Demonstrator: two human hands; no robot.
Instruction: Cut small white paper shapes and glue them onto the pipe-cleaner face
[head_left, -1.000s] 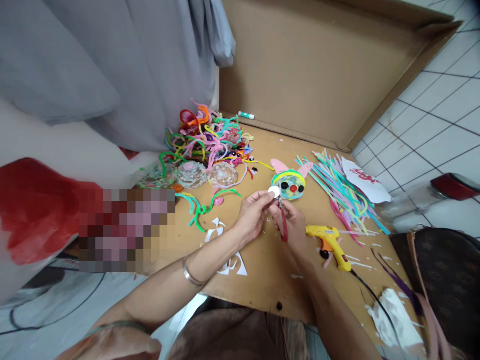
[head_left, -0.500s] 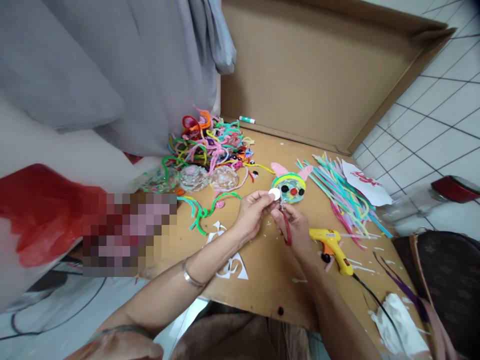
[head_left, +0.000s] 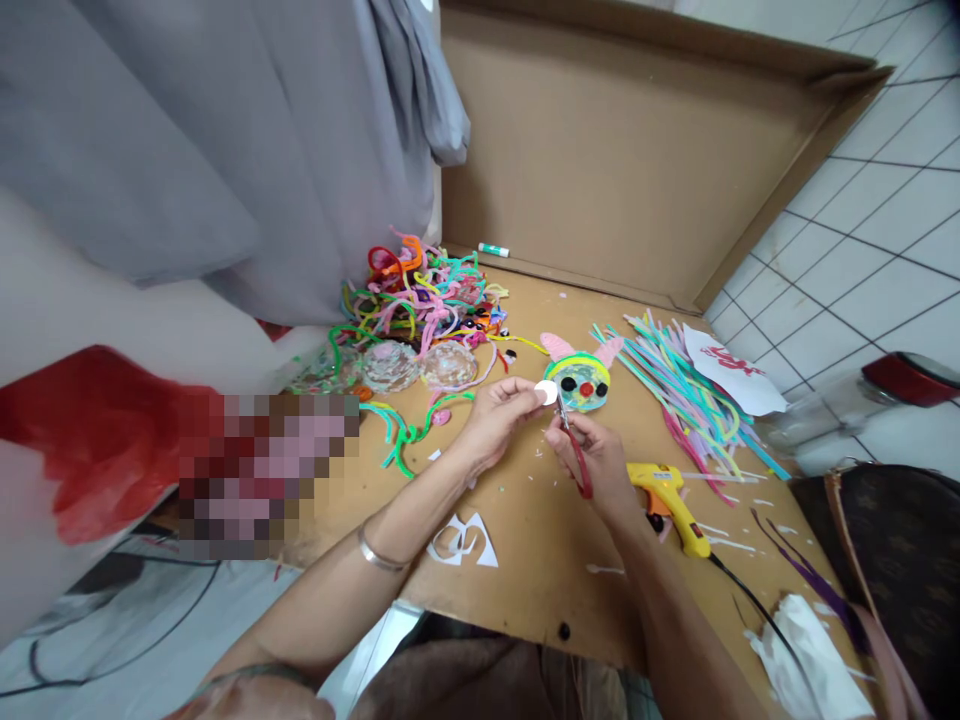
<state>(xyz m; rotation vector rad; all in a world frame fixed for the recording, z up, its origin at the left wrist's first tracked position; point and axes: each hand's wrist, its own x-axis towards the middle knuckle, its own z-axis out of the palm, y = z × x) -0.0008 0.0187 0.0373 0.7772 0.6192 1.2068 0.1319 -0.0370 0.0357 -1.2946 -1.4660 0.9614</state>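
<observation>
Between the fingers of my left hand is pinched a small white paper circle. My right hand grips red-handled scissors, their blades at the right edge of the circle. Just beyond the hands lies a round face ornament with pink ears, a yellow and green band, two black eyes and a red nose. White paper scraps with curved cut-outs lie below my left forearm.
Right of my hands lies a yellow glue gun, its black cord running to the front. Pipe cleaners lie at the right, with a printed sheet. A heap of colourful craft pieces and a glue stick are at the back. A brown bag stands right.
My right hand and the scissors have shifted slightly right and down relative to the paper circle. Both hands keep their hold. The view has tilted a little.
</observation>
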